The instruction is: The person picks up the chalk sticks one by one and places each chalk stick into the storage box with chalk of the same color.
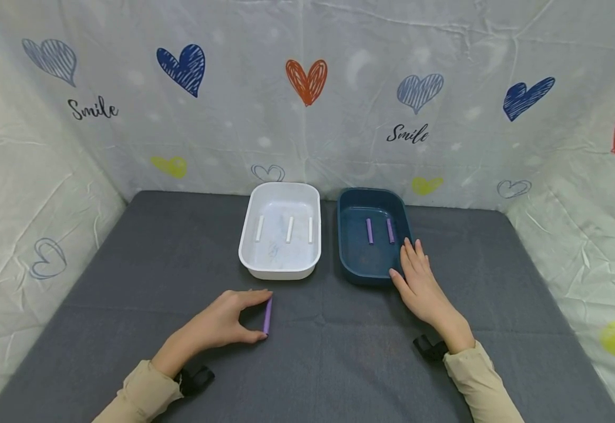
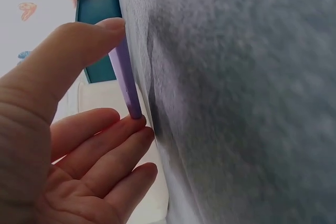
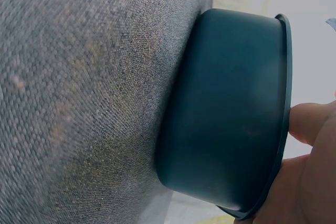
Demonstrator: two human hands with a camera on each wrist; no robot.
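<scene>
My left hand [image 1: 228, 319] pinches a purple stick of chalk [image 1: 268, 316] by its two ends, thumb at one end and fingers at the other. In the left wrist view the chalk [image 2: 125, 80] spans thumb to fingertips, close to the cloth. My right hand [image 1: 422, 288] rests on the right rim of a dark blue tray [image 1: 368, 273], its fingers fairly straight. The right wrist view shows the tray's outer wall [image 3: 226, 108] with the thumb touching the rim. Two purple chalk sticks, a left one [image 1: 369, 231] and a right one [image 1: 390, 231], lie in that tray.
Left of the blue tray stands a white tray [image 1: 281, 274] with three white chalk sticks, one of them in the middle [image 1: 289, 230]. A grey cloth [image 1: 328, 364] covers the table. Behind hangs a white curtain [image 1: 355, 117] printed with hearts.
</scene>
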